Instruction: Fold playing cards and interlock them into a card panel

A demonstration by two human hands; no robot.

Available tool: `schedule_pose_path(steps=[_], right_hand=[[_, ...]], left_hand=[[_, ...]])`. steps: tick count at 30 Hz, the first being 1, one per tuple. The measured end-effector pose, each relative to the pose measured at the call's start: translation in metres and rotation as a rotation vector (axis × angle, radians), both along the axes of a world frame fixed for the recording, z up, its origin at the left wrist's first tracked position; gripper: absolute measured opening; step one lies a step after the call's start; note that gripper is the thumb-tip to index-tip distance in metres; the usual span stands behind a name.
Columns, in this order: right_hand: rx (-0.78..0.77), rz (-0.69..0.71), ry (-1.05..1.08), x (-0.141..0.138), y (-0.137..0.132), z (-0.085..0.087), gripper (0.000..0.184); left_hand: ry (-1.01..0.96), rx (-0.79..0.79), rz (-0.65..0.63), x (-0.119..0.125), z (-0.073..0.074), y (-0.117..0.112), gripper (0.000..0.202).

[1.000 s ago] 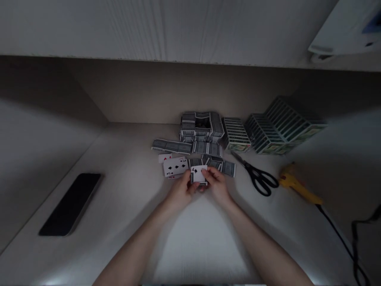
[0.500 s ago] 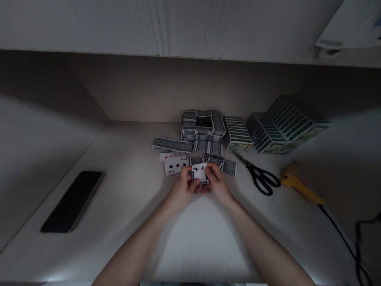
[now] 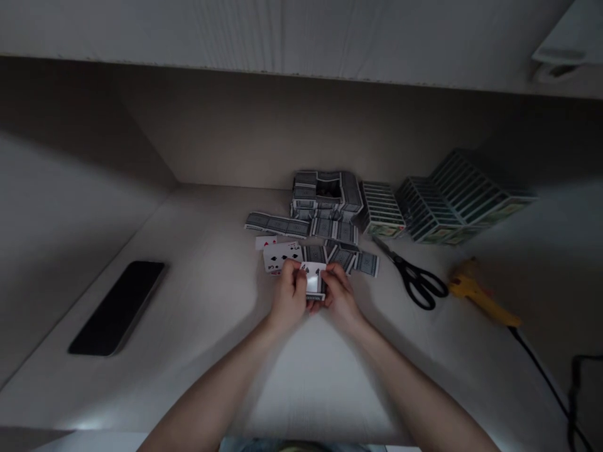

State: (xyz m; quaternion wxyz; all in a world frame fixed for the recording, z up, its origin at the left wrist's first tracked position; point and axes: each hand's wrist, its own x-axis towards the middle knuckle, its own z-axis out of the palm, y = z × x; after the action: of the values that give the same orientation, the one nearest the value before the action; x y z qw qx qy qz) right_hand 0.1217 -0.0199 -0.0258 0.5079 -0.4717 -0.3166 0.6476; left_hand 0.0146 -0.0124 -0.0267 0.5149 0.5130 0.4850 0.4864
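Between my hands is a playing card [image 3: 313, 280], a four of spades by its face, with dark patterned card backs showing at its lower and right edges. My left hand [image 3: 289, 292] grips its left side, thumb on the face. On the right side my right hand [image 3: 340, 290] pinches it near the top corner. Fingertips of both hands curl underneath, partly hidden. Just beyond lie loose cards: a three of spades [image 3: 281, 256] face up, a red card [image 3: 266, 242] partly covered, and several face-down cards [image 3: 366, 263].
Behind stand a structure built of cards [image 3: 306, 188], a strip of folded cards [image 3: 277, 224] and slatted card boxes [image 3: 384, 210]. Black scissors [image 3: 419, 282] and a yellow glue gun [image 3: 480, 298] with a cable lie right. A phone [image 3: 117, 307] lies left. A shelf edge [image 3: 301, 76] overhangs.
My view has shifted slightly. Both hands have drawn the card a little nearer to me, and my left thumb has moved up along its left edge.
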Motion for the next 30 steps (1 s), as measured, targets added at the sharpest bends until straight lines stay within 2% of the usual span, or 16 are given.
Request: schedule_pose_path(steps=[4,10,18,30], right_hand=[[0.021,0.018,0.01,0.001,0.0,-0.003,0.023],[0.024,0.033,0.014,-0.001,-0.001,0.007,0.027],[0.036,0.036,-0.017,-0.002,-0.003,0.013,0.026],[0.074,0.058,0.036,0.002,-0.003,0.005,0.019]], left_hand=[[-0.102,-0.04,0.009,0.002,0.005,0.002,0.009],[-0.287,-0.151,-0.024,0.004,0.015,0.004,0.013],[-0.393,-0.185,-0.1,0.002,0.01,0.005,0.012],[-0.475,-0.202,-0.092,0.002,0.016,0.003,0.007]])
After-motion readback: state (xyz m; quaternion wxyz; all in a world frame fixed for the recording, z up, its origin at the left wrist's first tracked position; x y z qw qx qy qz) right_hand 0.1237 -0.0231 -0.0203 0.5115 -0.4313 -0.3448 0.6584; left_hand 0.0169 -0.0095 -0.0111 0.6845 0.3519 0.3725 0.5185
